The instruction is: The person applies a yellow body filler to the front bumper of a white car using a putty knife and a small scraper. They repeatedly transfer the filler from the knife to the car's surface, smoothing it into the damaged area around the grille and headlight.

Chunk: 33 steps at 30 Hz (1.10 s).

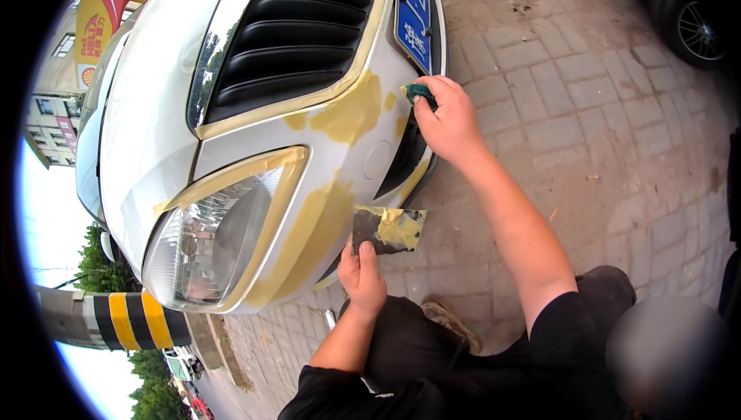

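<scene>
The front bumper [353, 165] of a white car carries several patches of yellow filler putty [345, 115]. My right hand [449, 120] grips a small dark green putty spreader [421, 96], its yellow-smeared edge at the bumper just below the number plate; whether it touches the surface I cannot tell. Lower down, my left hand [363, 277] pinches a thin dark mixing board [366, 227] by its near edge. A heap of yellow putty [400, 228] lies on that board. Masking tape [287, 164] borders the headlight [224, 238] and the black grille [297, 30].
A blue number plate [414, 15] juts from the bumper near my right hand. Brick paving [556, 115] spreads to the right, with another vehicle's wheel [698, 30] at the far right. A black-and-yellow banded post [127, 321] stands beyond the headlight. My shoe [451, 323] is below.
</scene>
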Each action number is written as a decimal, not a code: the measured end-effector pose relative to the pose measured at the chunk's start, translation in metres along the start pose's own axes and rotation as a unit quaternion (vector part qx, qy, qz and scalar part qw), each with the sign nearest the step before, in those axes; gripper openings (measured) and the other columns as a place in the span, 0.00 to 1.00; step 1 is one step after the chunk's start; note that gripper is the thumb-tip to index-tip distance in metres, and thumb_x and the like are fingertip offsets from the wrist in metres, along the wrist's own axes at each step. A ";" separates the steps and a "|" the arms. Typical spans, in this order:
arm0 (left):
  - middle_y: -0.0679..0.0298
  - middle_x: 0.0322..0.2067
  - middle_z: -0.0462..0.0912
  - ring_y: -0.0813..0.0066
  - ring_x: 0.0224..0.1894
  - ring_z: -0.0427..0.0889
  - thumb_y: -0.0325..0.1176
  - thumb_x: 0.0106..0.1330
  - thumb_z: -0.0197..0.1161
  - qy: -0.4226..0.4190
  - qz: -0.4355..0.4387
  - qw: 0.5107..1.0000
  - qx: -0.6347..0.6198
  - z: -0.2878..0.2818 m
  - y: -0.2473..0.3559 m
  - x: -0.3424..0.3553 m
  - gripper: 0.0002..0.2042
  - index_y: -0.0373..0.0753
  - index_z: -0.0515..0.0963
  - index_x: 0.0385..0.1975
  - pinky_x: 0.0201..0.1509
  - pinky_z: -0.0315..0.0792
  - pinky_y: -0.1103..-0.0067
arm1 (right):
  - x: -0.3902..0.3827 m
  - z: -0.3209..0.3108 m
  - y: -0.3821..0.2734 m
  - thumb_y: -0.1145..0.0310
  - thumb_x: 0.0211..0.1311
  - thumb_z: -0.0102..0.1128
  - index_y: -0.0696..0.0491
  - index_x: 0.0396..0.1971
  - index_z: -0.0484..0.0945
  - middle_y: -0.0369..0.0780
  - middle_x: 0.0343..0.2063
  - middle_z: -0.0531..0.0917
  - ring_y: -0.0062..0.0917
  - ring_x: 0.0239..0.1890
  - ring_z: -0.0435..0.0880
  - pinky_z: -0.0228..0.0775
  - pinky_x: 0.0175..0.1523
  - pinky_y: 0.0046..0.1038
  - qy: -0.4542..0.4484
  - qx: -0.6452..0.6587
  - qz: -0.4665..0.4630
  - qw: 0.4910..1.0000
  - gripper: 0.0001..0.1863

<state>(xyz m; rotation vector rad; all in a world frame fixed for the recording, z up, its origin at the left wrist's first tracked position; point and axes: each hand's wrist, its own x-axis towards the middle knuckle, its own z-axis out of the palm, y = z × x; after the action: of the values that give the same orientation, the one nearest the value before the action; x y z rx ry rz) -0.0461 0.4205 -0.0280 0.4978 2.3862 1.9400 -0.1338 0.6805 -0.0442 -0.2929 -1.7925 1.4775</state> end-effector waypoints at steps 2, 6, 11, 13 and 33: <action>0.71 0.33 0.76 0.87 0.32 0.67 0.32 0.74 0.50 0.016 0.009 1.000 0.013 0.003 0.003 -0.003 0.17 0.26 0.70 0.55 0.39 0.62 0.88 | 0.006 0.003 -0.003 0.73 0.55 0.54 0.59 0.38 0.78 0.45 0.39 0.81 0.43 0.47 0.77 0.69 0.52 0.38 -0.002 -0.011 -0.027 1.000 0.11; 0.68 0.35 0.78 0.85 0.35 0.70 0.32 0.74 0.50 0.007 0.001 1.000 0.006 -0.008 -0.005 -0.007 0.17 0.26 0.70 0.55 0.43 0.65 0.87 | 0.004 0.011 -0.009 0.75 0.54 0.54 0.59 0.38 0.77 0.45 0.38 0.81 0.42 0.45 0.77 0.69 0.51 0.37 -0.004 -0.053 -0.076 0.996 0.11; 0.67 0.36 0.79 0.84 0.37 0.72 0.32 0.74 0.51 0.001 -0.011 1.000 0.014 -0.009 -0.008 -0.001 0.17 0.26 0.70 0.55 0.47 0.66 0.86 | -0.006 0.004 -0.008 0.75 0.54 0.54 0.59 0.37 0.77 0.45 0.36 0.81 0.41 0.43 0.78 0.69 0.50 0.35 -0.126 0.019 -0.063 0.990 0.10; 0.66 0.38 0.79 0.83 0.39 0.73 0.32 0.74 0.51 -0.007 -0.009 1.000 0.013 -0.008 -0.009 0.002 0.17 0.26 0.70 0.55 0.48 0.67 0.85 | -0.011 0.003 -0.005 0.75 0.54 0.53 0.59 0.37 0.78 0.46 0.37 0.81 0.42 0.44 0.78 0.69 0.51 0.36 -0.059 0.024 0.006 0.998 0.11; 0.63 0.43 0.79 0.79 0.43 0.74 0.33 0.73 0.53 -0.085 -0.030 0.995 -0.042 -0.001 -0.016 0.009 0.17 0.27 0.70 0.54 0.49 0.67 0.81 | -0.039 -0.013 0.058 0.73 0.57 0.53 0.55 0.38 0.77 0.33 0.30 0.80 0.16 0.33 0.78 0.71 0.43 0.22 0.106 0.470 0.314 0.818 0.09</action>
<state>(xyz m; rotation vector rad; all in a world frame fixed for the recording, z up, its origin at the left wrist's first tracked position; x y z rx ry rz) -0.0583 0.4190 -0.0411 0.5561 2.1810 1.8823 -0.1158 0.6829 -0.1130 -0.5265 -0.6109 2.4772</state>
